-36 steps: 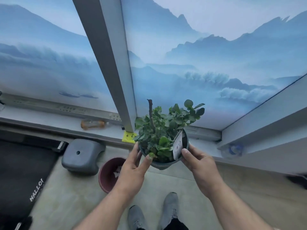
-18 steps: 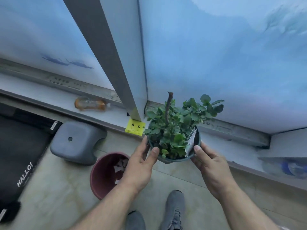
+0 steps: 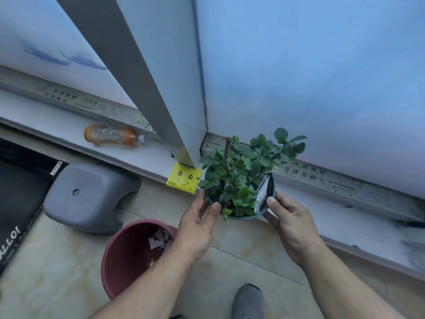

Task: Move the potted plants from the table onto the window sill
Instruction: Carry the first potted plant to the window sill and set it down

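Both hands clasped the pot point(image 3: 241, 216) from opposite sides, the left hand point(image 3: 197, 229) and right hand point(image 3: 291, 226) with thumbs on its rim. It stood upright at the sill's point(image 3: 326, 217) near edge; the sill lay straight ahead, beyond both hands.

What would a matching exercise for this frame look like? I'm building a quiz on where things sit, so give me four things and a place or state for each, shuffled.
Things:
1. bottle
2. potted plant
3. bin
4. sticky note

Places or states:
A. held between both hands
B. on the floor, paper scraps inside
C. lying on its side on the sill
D. at the foot of the window post

Pairs: 1-C, 2-A, 3-B, 4-D
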`<state>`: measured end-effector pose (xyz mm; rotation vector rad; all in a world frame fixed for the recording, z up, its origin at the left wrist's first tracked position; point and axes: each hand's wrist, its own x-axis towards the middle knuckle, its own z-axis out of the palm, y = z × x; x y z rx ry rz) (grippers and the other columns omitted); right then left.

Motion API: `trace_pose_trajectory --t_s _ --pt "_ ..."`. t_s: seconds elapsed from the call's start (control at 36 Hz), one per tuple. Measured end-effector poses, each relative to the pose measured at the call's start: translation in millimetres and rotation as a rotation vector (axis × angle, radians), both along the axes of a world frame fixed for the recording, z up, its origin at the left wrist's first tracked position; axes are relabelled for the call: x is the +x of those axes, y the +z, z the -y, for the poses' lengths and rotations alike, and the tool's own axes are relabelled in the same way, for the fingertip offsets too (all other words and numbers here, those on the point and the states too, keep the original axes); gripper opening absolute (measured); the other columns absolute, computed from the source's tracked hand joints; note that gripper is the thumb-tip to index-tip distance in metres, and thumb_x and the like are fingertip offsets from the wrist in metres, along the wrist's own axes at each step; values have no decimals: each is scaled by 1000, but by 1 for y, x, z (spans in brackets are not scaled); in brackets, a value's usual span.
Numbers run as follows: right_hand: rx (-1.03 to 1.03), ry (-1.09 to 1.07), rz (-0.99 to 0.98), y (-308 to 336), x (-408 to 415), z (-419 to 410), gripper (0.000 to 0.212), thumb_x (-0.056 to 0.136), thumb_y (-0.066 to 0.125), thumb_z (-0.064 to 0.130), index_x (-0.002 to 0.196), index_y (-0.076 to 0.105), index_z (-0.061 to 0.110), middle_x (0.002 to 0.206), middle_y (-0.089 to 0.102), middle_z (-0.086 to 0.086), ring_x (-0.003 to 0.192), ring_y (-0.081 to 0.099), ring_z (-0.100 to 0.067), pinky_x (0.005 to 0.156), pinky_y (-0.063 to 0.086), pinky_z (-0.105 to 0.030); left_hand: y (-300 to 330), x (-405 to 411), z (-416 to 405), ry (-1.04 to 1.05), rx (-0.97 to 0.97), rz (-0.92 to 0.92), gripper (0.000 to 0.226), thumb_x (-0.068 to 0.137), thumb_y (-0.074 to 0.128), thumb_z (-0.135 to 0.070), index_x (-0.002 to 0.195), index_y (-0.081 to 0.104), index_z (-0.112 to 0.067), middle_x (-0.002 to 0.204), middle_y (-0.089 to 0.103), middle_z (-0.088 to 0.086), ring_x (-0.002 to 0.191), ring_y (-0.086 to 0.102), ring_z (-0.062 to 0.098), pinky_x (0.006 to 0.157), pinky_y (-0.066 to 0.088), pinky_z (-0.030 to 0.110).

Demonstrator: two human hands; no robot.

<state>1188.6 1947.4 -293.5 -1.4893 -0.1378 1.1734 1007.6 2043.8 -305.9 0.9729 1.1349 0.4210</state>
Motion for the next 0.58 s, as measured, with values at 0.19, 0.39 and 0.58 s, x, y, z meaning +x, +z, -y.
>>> trace_pose_trajectory --t_s 0.19,0.39,0.58 --pt "-32 60 21 -42 7 -20 31 103 52 3 120 74 18 115 78 1 108 73 -12 88 58 -20 -33 7 -13 44 -1 -30 81 91 60 -34 159 19 -20 130 41 -40 142 41 7 122 31 46" --pt "-22 81 17 -64 13 -31 32 103 53 3 128 70 14 121 76 -1 115 71 -14 98 55 -23 -55 8 -21 67 -24 -25 76 92 58 -33 158 22 -24 122 52 -43 136 47 5 121 33 45" --pt "-35 99 14 -74 14 -36 36 103 52 2 134 67 13 127 73 0 122 66 -15 105 51 -27 -61 10 -27 65 -45 -107 53 103 49 -10 153 37 -24 112 66 -38 109 61 -11 95 51 17"
